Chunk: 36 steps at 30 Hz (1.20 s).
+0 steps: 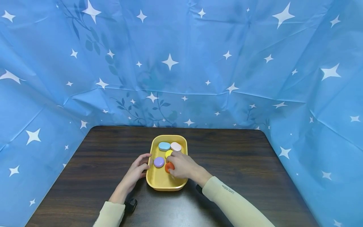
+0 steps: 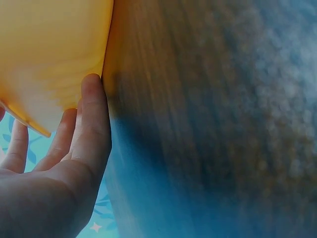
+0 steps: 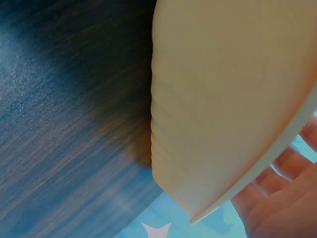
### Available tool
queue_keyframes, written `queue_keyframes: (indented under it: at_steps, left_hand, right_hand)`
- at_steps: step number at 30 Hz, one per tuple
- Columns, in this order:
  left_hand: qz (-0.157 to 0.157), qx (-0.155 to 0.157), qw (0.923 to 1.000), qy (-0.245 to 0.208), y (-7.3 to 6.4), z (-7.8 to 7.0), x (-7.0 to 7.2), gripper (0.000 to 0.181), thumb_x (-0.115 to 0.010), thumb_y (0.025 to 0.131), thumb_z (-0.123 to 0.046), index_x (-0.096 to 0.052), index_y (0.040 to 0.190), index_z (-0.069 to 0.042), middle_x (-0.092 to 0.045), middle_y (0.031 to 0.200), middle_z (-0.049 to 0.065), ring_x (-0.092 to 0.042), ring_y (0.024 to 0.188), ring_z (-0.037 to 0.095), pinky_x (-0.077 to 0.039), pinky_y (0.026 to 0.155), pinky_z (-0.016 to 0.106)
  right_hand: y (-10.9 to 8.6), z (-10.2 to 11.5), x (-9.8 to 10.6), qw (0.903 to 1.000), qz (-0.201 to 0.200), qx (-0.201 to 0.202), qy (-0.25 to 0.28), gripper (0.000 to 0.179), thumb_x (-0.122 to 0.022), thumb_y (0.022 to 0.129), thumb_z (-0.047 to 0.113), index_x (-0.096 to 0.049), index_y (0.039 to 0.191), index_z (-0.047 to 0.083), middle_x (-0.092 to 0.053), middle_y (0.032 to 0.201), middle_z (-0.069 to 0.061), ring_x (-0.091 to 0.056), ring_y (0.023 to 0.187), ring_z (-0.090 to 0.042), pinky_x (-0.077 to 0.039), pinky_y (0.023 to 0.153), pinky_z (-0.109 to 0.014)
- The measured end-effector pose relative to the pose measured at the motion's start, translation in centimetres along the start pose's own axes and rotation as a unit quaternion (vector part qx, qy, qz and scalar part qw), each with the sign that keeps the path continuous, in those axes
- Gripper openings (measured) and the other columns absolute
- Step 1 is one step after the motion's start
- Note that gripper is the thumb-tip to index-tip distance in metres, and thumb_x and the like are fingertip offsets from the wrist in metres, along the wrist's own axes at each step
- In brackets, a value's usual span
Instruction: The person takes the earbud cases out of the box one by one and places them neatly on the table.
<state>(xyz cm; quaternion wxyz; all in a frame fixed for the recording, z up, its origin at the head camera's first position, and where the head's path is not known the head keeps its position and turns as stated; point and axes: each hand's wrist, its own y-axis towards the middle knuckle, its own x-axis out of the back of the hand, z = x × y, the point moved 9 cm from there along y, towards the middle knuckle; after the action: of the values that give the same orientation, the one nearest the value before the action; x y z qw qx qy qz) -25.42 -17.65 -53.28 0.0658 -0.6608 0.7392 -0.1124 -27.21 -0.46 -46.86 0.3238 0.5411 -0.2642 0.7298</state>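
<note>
A yellow rectangular tray (image 1: 155, 183) with rounded corners lies on the dark table. My left hand (image 1: 136, 171) touches its left side; in the left wrist view the fingers (image 2: 91, 119) lie along the outer wall. My right hand (image 1: 181, 165) reaches over the tray's right rim, thumb and fingers around an orange-red round piece (image 1: 168, 167) and partly hiding it. Just beyond, a yellow round piece (image 1: 168, 153) is partly covered by the fingers. A purple round piece (image 1: 159, 162) sits at the left, with a light blue piece (image 1: 164, 146) and a pale pink one (image 1: 176, 146) at the far end.
The brown wood-grain table (image 1: 227, 157) extends on both sides of the tray. Behind and beside it hangs a blue cloth (image 1: 193, 75) with white stars. A dark device (image 1: 131, 205) is strapped at the left wrist. Light sleeves cover both forearms.
</note>
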Motion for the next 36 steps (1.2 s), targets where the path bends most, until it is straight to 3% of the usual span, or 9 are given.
queue_keyframes:
  at_steps: [11, 25, 36]
  left_hand:
    - [-0.005, 0.001, 1.0, 0.003, 0.0, 0.0, 0.0, 0.051, -0.051, 0.096, -0.009, -0.046, 0.147, -0.012, -0.046, 0.144, 0.022, -0.053, 0.123, 0.036, -0.052, 0.096, 0.05]
    - [-0.017, 0.005, 0.9998, 0.004, 0.2, 0.4, 0.1, 0.05, -0.051, 0.095, -0.008, -0.049, 0.145, -0.015, -0.05, 0.141, 0.019, -0.055, 0.12, 0.034, -0.052, 0.095, 0.051]
    - [-0.01, 0.001, 0.9999, 0.006, 0.0, 0.1, 0.1, 0.051, -0.051, 0.096, -0.009, -0.047, 0.147, -0.013, -0.046, 0.144, 0.021, -0.053, 0.124, 0.035, -0.051, 0.097, 0.052]
  right_hand:
    - [0.5, 0.5, -0.3, 0.9997, 0.015, 0.021, -0.003, 0.032, -0.073, 0.088, 0.029, -0.072, 0.117, 0.015, -0.057, 0.097, 0.004, -0.05, 0.085, -0.011, -0.047, 0.069, -0.025]
    - [1.3, 0.3, -1.8, 0.9991, 0.038, 0.015, -0.011, 0.032, -0.074, 0.087, 0.027, -0.072, 0.117, 0.018, -0.053, 0.093, 0.005, -0.047, 0.086, -0.014, -0.046, 0.068, -0.026]
    - [1.8, 0.2, -3.0, 0.998, 0.056, 0.002, -0.027, 0.032, -0.076, 0.085, 0.028, -0.072, 0.117, 0.021, -0.049, 0.096, 0.004, -0.045, 0.089, -0.015, -0.044, 0.067, -0.027]
